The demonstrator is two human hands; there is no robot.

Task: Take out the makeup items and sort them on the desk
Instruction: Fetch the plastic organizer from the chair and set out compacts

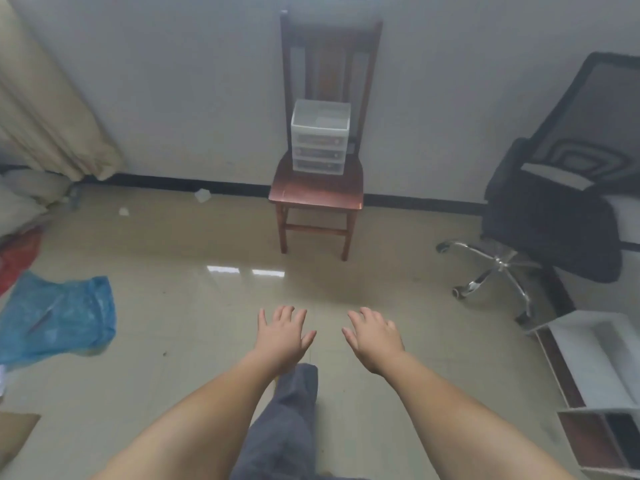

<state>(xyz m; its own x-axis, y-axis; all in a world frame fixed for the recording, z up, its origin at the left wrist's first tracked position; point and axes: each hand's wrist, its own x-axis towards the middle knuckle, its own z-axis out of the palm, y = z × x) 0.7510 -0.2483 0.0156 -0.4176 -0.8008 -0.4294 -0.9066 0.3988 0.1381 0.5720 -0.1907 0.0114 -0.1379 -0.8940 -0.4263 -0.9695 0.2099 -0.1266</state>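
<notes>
A small white plastic drawer organiser (319,136) with three translucent drawers and an open top tray stands on the seat of a wooden chair (317,190) against the far wall. What the drawers hold is too blurred to tell. My left hand (283,336) and my right hand (374,337) are stretched out in front of me, palms down, fingers spread, holding nothing. Both hover over the floor, well short of the chair.
A black office chair (554,216) on a chrome base stands at the right. White shelving (595,362) sits at the lower right. A blue plastic bag (59,317) and red fabric (17,261) lie on the tiled floor at the left, near a beige curtain (45,98).
</notes>
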